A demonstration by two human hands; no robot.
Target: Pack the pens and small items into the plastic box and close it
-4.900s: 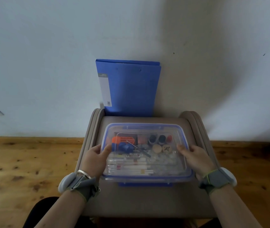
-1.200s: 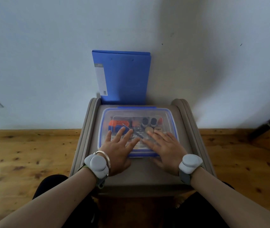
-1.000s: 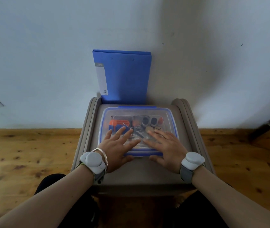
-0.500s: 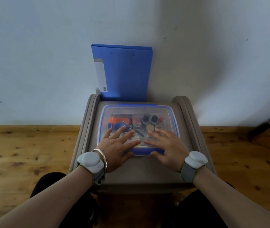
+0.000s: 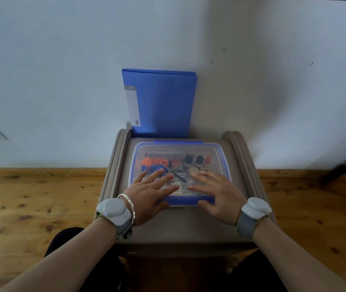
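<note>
On the stool [image 5: 189,225], plastic box [image 5: 180,148] long side-to-side

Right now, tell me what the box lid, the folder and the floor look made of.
Box lid: clear, glossy plastic with blue rim; contents show through. Folder: blue, smooth, probably plastic board. Floor: wood, knots and grain visible, slight sheen.

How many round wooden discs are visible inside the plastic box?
2. Both lie side by side in the plastic box, just beyond the right hand: a plain disc, then a marked disc to its right. More may be hidden under it or the left hand.
</note>
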